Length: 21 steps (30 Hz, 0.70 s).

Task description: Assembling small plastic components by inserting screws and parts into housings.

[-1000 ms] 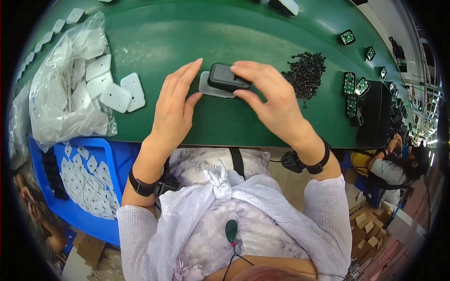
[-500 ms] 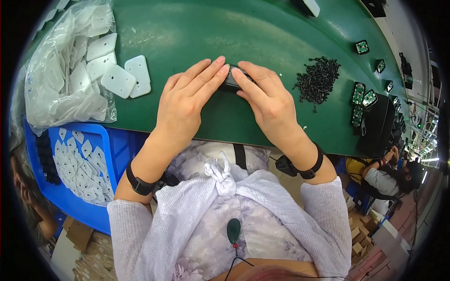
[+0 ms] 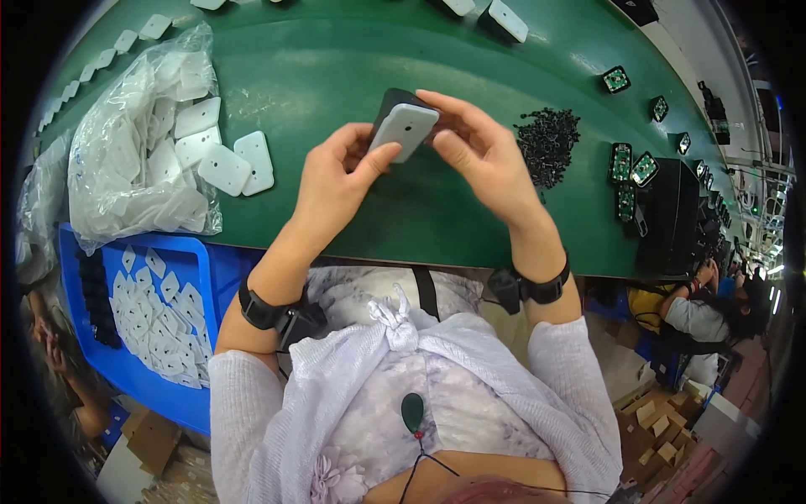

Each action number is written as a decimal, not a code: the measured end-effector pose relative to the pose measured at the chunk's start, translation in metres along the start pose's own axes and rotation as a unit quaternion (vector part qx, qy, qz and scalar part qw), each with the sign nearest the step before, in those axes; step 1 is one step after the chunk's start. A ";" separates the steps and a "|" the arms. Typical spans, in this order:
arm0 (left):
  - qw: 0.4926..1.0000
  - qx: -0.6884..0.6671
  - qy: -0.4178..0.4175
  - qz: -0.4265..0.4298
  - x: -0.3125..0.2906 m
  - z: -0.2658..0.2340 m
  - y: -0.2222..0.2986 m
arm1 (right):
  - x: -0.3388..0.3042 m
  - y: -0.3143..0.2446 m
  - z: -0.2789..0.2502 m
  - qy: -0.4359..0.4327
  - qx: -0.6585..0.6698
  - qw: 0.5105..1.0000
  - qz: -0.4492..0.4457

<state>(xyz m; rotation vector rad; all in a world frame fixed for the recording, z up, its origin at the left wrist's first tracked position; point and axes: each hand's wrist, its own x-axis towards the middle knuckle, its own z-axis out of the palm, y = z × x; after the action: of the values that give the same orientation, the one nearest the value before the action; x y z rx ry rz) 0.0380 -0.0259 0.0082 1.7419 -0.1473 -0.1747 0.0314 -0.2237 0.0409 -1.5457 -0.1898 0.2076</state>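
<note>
A small black case (image 3: pixel 393 99) with a white rounded plate (image 3: pixel 403 133) on its face is tilted up above the green table. My left hand (image 3: pixel 336 178) grips its left side, thumb on the plate's lower edge and fingers behind. At the right side of the case is my right hand (image 3: pixel 495 164), with the index fingertip on the upper corner and the thumb bent near the plate's edge. Its other fingers are partly hidden behind the case. A dark hole shows in the plate. To the right lies a pile of small black parts (image 3: pixel 547 147).
At left, a clear plastic bag (image 3: pixel 126 168) spills white plates onto the green table (image 3: pixel 311 84). Below it, a blue bin (image 3: pixel 214 286) holds many small white pieces. Green circuit boards in black housings (image 3: pixel 621 164) and a black box (image 3: pixel 672 214) stand at right. Other people sit at both sides.
The black case was face down under both hands on the table; now it is raised and tilted, showing its white plate. The left hand has wrapped around it, and the right hand has turned.
</note>
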 end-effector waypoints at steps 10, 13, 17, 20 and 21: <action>0.974 -0.209 -0.045 -0.078 -0.019 0.027 0.011 | -0.012 0.005 0.023 0.119 -0.019 0.990 -0.071; 0.983 -0.161 -0.064 -0.055 -0.018 0.025 0.018 | -0.012 -0.003 0.017 0.119 -0.069 0.985 -0.105; 0.950 0.250 0.042 0.180 -0.023 -0.016 0.030 | 0.000 -0.026 -0.017 0.106 -0.103 0.983 -0.113; 0.852 0.473 0.130 0.182 -0.030 -0.059 0.022 | 0.016 -0.037 -0.079 0.141 -0.214 0.961 -0.104; 0.831 0.514 0.143 0.159 -0.037 -0.075 0.014 | 0.027 -0.038 -0.100 0.174 -0.238 0.950 -0.103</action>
<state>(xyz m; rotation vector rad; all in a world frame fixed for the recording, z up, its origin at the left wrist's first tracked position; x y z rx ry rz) 0.0168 0.0514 0.0368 2.7512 -0.3515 0.5153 0.0827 -0.3145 0.0771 -1.9965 -0.1245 -0.2990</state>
